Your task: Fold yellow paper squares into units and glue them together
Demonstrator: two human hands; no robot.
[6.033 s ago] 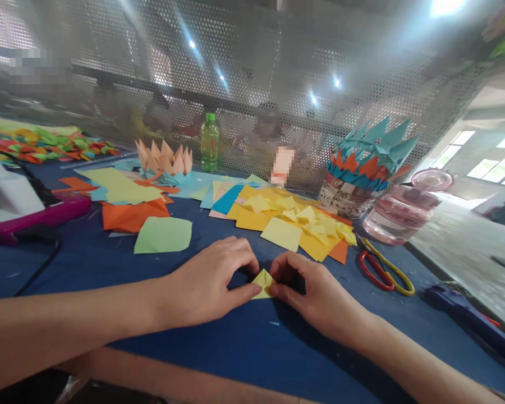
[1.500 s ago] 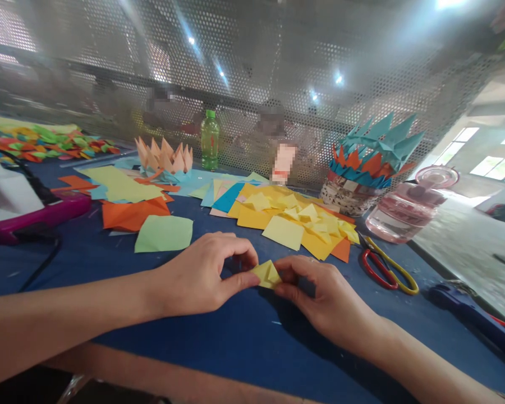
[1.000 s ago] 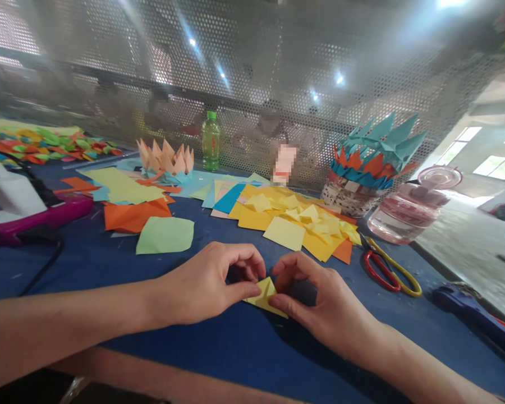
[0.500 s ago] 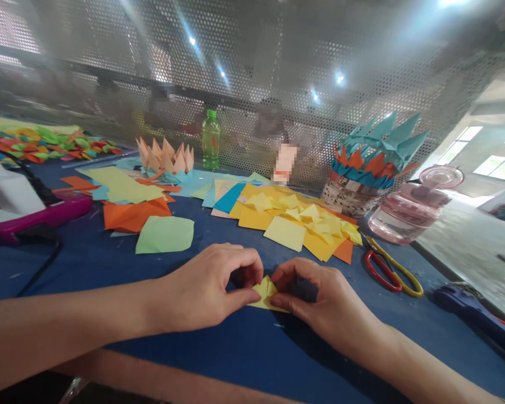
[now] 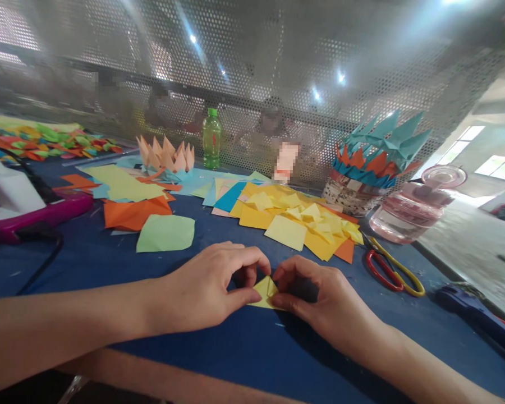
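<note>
A small pale yellow folded paper (image 5: 264, 294), roughly triangular with a crease down its middle, lies on the dark blue tabletop in front of me. My left hand (image 5: 223, 286) pinches its left side, thumb low and index finger curled to the top point. On the other side, my right hand (image 5: 315, 289) grips the right edge between thumb and bent fingers. The fingertips cover parts of both edges. Beyond my hands lie yellow paper sheets (image 5: 252, 217) topped with several folded yellow pieces (image 5: 313, 213), and a light green sheet (image 5: 165, 233) is to the left.
Red-and-yellow-handled scissors (image 5: 393, 272) and a dark blue tool (image 5: 475, 317) lie right. A pink jar (image 5: 408, 213), a basket (image 5: 349, 196) with paper points and a green bottle (image 5: 211, 140) stand behind. A magenta power strip (image 5: 63, 210) is left, orange paper (image 5: 137, 213) nearby.
My left index finger has moved slightly right, onto the top point of the yellow paper. The right hand has barely shifted and keeps its grip.
</note>
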